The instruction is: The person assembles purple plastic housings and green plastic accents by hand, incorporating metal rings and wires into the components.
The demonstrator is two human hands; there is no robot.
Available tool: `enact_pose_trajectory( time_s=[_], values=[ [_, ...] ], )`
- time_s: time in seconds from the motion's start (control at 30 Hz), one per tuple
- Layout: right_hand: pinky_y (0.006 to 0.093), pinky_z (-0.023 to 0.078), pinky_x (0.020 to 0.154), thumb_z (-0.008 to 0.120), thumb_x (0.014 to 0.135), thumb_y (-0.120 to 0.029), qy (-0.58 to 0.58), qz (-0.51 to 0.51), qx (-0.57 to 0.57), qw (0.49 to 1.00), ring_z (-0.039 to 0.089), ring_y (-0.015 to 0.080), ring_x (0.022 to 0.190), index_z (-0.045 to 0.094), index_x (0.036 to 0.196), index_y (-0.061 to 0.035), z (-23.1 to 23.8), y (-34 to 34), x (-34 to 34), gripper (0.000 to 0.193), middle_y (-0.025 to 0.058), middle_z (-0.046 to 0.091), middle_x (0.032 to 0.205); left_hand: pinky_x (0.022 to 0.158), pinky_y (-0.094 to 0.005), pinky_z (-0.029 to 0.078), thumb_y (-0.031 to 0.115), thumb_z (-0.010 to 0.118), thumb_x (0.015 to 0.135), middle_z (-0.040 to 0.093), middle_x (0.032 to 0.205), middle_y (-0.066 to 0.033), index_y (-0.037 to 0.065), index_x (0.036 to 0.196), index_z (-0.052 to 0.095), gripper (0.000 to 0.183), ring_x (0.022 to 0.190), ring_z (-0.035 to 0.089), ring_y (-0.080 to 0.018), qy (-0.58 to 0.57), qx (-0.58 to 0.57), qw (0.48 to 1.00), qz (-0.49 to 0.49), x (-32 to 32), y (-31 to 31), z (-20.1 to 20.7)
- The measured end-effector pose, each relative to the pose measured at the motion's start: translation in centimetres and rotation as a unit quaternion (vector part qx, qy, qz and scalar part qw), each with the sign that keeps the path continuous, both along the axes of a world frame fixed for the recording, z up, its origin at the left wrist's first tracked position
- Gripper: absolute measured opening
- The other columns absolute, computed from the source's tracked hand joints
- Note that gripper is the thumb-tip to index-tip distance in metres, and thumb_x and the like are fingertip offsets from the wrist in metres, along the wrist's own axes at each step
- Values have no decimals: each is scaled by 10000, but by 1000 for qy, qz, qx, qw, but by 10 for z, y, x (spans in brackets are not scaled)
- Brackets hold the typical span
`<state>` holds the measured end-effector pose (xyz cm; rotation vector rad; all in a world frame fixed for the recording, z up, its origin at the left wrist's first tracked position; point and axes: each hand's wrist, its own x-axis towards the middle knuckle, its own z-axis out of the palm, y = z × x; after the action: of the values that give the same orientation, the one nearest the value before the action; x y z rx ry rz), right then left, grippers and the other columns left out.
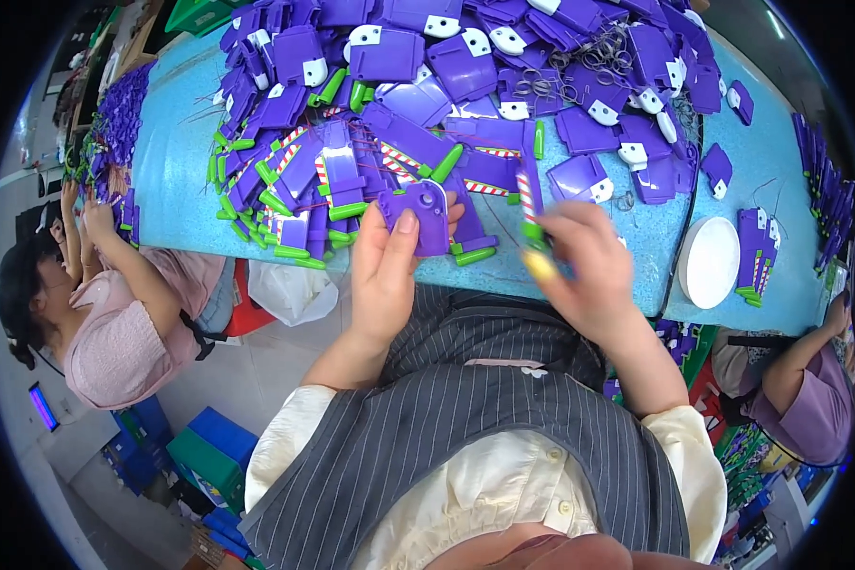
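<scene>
Pinching a purple plastic panel (433, 231) in my left fingers (401, 237); probably light, stiff, slickish, so grab the edges. Right fingers (579, 220) are curled by a striped piece (525, 195), too blurry to tell if gripped. Right of them: white bowl (710, 263), contents unclear. Below them: green crate (701, 353), purple bits (674, 332) inside.

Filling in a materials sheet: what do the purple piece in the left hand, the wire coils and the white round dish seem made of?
Purple piece in the left hand: likely moulded plastic, smooth; even colour, neatly formed hole.
Wire coils: probably metal, dull grey; thin looped strands.
White round dish: perhaps plastic, smooth; even white surface, but ceramic possible.
</scene>
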<state>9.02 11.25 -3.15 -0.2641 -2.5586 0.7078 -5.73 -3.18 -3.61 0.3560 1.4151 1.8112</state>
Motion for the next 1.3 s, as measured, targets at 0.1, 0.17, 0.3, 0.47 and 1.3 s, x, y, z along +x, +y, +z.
enact_pose_trajectory(
  time_s=[0.1,0.17,0.3,0.47,1.3],
  values=[
    [309,520,675,459,917,-85,152,82,-570,804,599,200,841,438,1111,27,12,-1,42,225,174,425,1153,893,-420,474,196,372,973,548,1145,-245,-15,1191,403,305,1032,584,-327,30,21,999,-37,8,-2,5],
    [326,530,729,447,913,-63,135,78,-675,721,607,234,873,410,1138,20,14,-17,53,242,172,430,1160,869,-410,492,208,367,977,546,1152,-239,-4,1215,390,319,992,606,-312,-65,42,994,-72,17,9,10],
    [334,481,848,436,939,-86,16,83,-737,671,582,218,984,378,1198,7,-9,-32,54,281,148,475,1165,809,-398,524,224,353,983,546,1155,-227,26,1256,355,337,918,634,-303,-210,86,971,-78,36,33,11],
    [311,472,849,446,942,-111,12,-24,-666,745,580,192,997,531,1123,41,2,-5,68,250,140,579,1127,735,-342,542,229,362,987,560,1115,-183,25,1227,323,318,895,642,-245,-208,28,957,-202,33,14,11],
    [315,418,450,717,609,-15,62,-151,-48,986,552,222,525,622,877,-4,38,-11,28,285,81,564,673,810,-253,485,2,447,922,589,1091,-113,-87,1181,455,274,919,589,-118,40,52,981,-182,59,14,23]
  ],
)
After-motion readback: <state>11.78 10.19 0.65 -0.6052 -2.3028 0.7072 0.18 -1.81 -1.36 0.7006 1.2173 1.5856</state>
